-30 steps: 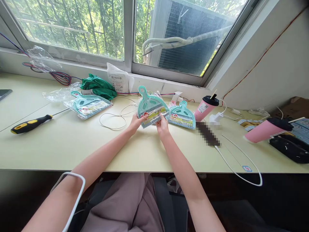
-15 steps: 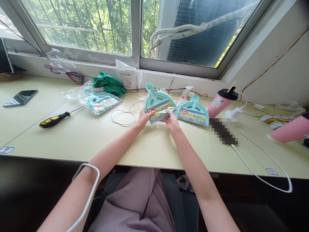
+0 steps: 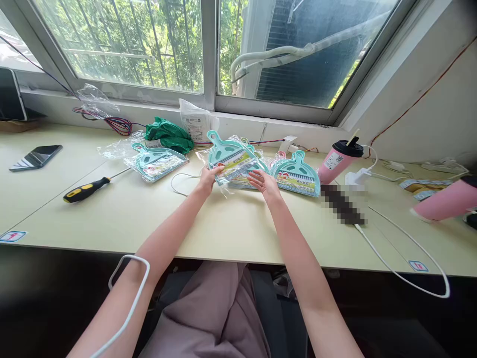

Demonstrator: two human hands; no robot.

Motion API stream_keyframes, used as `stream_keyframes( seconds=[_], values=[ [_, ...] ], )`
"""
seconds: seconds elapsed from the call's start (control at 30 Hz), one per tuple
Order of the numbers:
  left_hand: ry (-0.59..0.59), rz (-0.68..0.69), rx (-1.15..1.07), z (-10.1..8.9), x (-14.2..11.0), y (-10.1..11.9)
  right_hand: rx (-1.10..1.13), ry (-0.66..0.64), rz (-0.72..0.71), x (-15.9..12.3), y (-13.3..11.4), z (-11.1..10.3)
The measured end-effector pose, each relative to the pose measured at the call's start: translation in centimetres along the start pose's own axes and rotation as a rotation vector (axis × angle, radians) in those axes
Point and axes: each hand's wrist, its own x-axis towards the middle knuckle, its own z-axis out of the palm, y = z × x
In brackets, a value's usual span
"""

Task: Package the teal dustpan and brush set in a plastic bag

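A wide window (image 3: 122, 44) fills the top of the frame, with green leaves behind the glass on the left and an air-conditioner unit (image 3: 313, 49) on the right. Below it a pale desk (image 3: 122, 214) runs across the whole middle of the frame.

At centre, two bare arms reach up from the bottom edge. The left hand (image 3: 207, 179) pinches the lower left edge of a teal dustpan set (image 3: 233, 160) in clear wrap, fingers closed on it. The right hand (image 3: 265, 181) lies at the pack's lower right edge with its fingers spread flat, touching the wrap rather than clamped on it. The pack sits at centre, tilted, its handle pointing to the upper left.

Just right of it a second dustpan (image 3: 297, 174) lies flat, touching or overlapping the held pack. A third dustpan (image 3: 156, 161) lies left of centre, well apart from the hands.

At the right edge a pink cup (image 3: 445, 201) lies on its side; another pink cup (image 3: 339, 160) with a black lid stands upright further in. A white cable (image 3: 406, 278) loops across the lower right of the desk. A green bag (image 3: 167, 135) rests by the sill above the third dustpan.

On the left a screwdriver (image 3: 87, 189) with a black-and-yellow handle lies slanted, and a phone (image 3: 36, 156) lies flat near the left edge.
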Motion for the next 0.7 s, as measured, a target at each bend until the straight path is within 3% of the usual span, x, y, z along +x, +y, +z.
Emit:
stream_keyframes(
  seconds=[0.17,0.3,0.4,0.7],
  values=[
    [0.019,-0.141,-0.040,-3.1,1.1,2.9,-0.545,0.178,-0.564,-0.3,-0.8,-0.6],
    [-0.012,-0.201,0.044,-4.6,1.1,4.1,-0.865,0.058,-0.938,-0.7,-0.9,-0.2],
    [-0.063,-0.220,0.091,-4.9,1.0,4.1,-0.938,-0.013,-1.006,-0.8,-0.6,0.1],
    [-0.178,-0.318,0.209,-4.7,0.7,4.2,-0.792,-0.025,-0.954,-1.2,-1.6,0.2]
  ],
)
